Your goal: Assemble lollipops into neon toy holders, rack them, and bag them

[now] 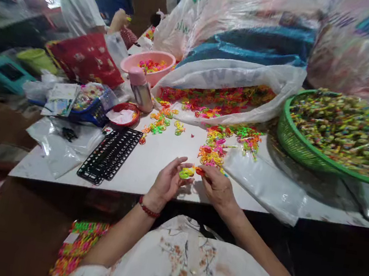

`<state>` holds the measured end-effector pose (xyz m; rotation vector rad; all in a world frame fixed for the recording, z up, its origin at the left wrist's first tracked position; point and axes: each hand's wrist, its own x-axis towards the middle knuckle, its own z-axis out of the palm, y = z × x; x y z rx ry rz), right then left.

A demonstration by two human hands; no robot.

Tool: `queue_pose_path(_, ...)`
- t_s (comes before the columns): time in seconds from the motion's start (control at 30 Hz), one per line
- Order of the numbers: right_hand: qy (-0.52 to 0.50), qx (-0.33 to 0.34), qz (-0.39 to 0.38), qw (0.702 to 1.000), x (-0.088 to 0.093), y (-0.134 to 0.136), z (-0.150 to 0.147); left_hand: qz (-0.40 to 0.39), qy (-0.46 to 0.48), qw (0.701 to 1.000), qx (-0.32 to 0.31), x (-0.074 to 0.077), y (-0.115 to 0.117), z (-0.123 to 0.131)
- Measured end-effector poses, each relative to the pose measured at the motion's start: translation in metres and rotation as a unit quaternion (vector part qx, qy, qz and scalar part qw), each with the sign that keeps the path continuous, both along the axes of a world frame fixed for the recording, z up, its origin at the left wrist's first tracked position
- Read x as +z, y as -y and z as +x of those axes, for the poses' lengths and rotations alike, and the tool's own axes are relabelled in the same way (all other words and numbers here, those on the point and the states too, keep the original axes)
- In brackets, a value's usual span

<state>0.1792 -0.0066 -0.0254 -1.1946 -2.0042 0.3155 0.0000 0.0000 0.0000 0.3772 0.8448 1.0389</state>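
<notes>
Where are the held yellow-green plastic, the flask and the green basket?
Yellow-green plastic (186, 173), head view: on its visible middle.
Flask (141, 95), head view: on its metal body.
Green basket (295, 136), head view: on its near outer wall.

- A pink-topped flask (143, 97) is standing on the desk (154, 161).
- A small red basket (131, 122) is holding something white (122, 116) near the flask.
- A blue basket (93, 115) is sitting left of the red one.
- A pale-shirted person (80, 9) is appearing in the background.
</notes>
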Motion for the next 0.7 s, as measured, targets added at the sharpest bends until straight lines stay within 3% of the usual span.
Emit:
queue_pose_path(0.07, 0.013, 0.024, -0.019, 0.999, -0.002, 0.001, -0.002, 0.021, -0.047, 0.997, -0.055, -0.005, 0.004, 0.003)
queue_pose_path(0.13, 0.001, 0.024, -0.051, 0.998, -0.003, 0.002, -0.005, 0.036, -0.074, 0.994, -0.072, -0.01, 0.007, 0.006)
queue_pose_path(0.27, -0.09, -0.039, -0.158, 0.982, -0.002, 0.007, -0.008, 0.055, -0.076, 0.996, 0.004, -0.017, 0.006, 0.012)
queue_pose_path(0.37, -0.156, -0.03, -0.249, 0.955, 0.0, 0.012, -0.009, 0.07, -0.105, 0.991, 0.052, -0.018, 0.005, 0.015)
queue_pose_path(0.6, -0.316, 0.008, -0.37, 0.874, 0.002, 0.016, -0.016, 0.116, -0.238, 0.963, 0.038, -0.016, 0.01, 0.02)
queue_pose_path(0.7, -0.333, 0.023, -0.381, 0.862, 0.005, 0.017, -0.018, 0.144, -0.296, 0.943, 0.037, -0.017, 0.011, 0.02)
